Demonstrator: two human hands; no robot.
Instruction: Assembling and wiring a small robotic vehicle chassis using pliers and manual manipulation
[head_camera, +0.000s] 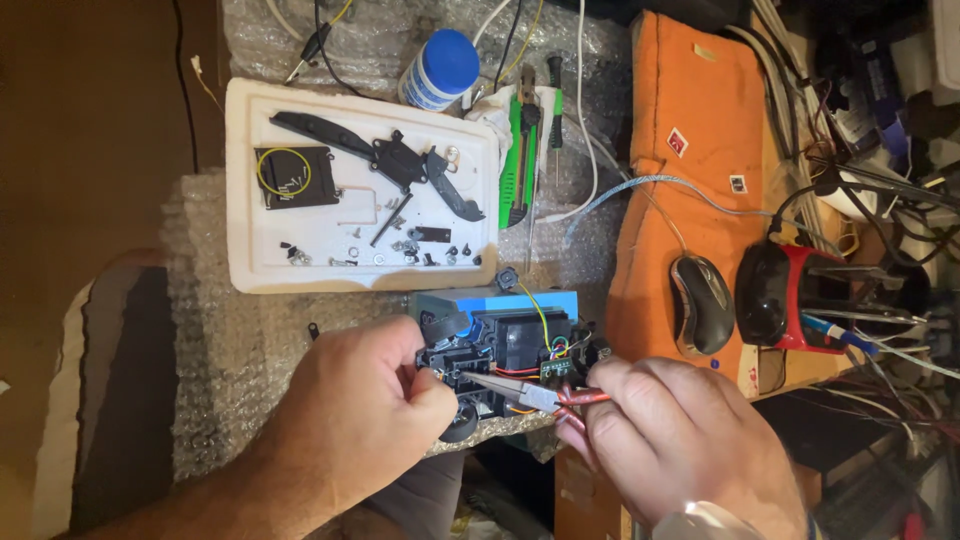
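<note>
My left hand (365, 405) is closed in a fist-like grip on the near-left corner of the black device assembly (500, 350); thumb and fingers pinch its edge, though exactly what they clamp is hidden by my knuckles. My right hand (680, 440) is closed around the red handles of the needle-nose pliers (525, 392); the jaws point left, nearly shut, their tips reaching into the assembly right by my left fingertips; whether they pinch anything I cannot tell.

The assembly sits on bubble wrap (240, 340) on the surface, just below the white foam tray (245, 270); a blue panel (450, 300) shows at its top edge; a small green circuit board (556, 367) with coloured wires lies at its right side, touching it.

Inside the tray: a black square part with a yellow ring (292, 177), a long curved black piece (385, 160), loose screws (410, 248) along its lower edge. Above the tray stands a blue-capped bottle (440, 68); to its right lies a green utility knife (518, 155). Well right of the tray, on an orange cloth (690, 120), rests a grey mouse (700, 303); beside that, a red and black holder (785, 295).
</note>
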